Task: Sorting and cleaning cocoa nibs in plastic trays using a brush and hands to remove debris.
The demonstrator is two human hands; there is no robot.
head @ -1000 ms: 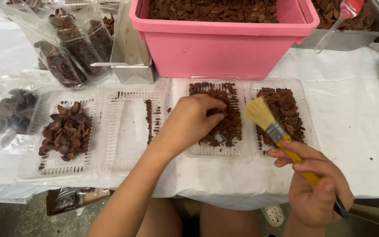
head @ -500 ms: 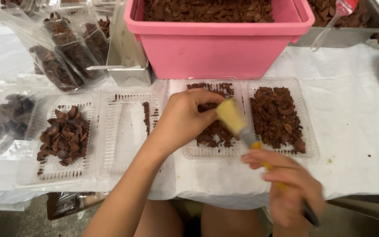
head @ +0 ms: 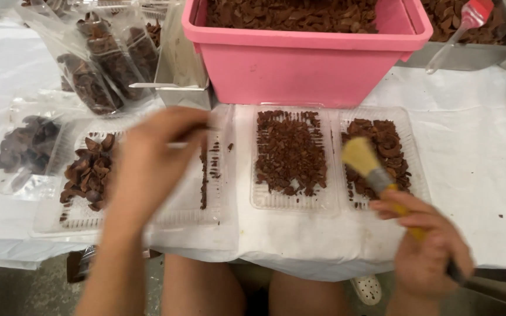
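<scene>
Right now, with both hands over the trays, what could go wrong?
1. The left hand is blurred mid-sweep over the nearly empty clear tray; it could knock the loose brown pieces off onto the white cloth.
2. The right hand holds the yellow brush at the edge of the right tray, whose pieces sit near the rim; a careless stroke may flick them out.

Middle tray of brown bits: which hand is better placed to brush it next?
Right, probably. The right hand holds the brush, bristles hovering between the middle tray and the right tray. The left hand is blurred over the near-empty tray, farther left.
</scene>
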